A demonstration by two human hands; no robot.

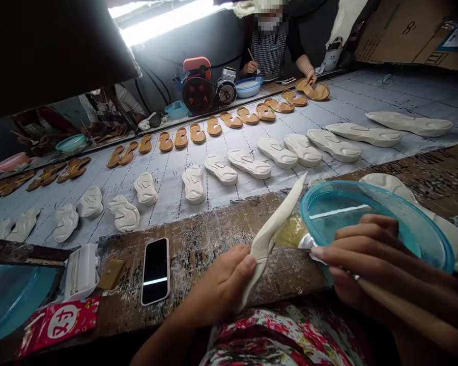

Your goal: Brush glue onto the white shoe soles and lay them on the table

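Observation:
My left hand (pixel 225 279) grips a white shoe sole (pixel 278 218), held up on edge with its tip pointing away from me. In my right hand (pixel 370 254) is a paintbrush (pixel 293 231) with a pale wooden handle and a metal band. The bristles press against the sole's right side. Just behind my right hand stands a blue-rimmed plastic bowl (pixel 328 203) with clear liquid in it. Part of the bowl is hidden by my fingers. More white soles (pixel 297 150) lie in a row on the belt ahead.
A pale belt (pixel 168 203) crosses beyond the worktop, carrying several tan soles (pixel 213 126) on its far side. A phone (pixel 155 272) and a red packet (pixel 59 323) lie at left. Across the belt, a co-worker (pixel 270 51) holds a brush; others sit further left.

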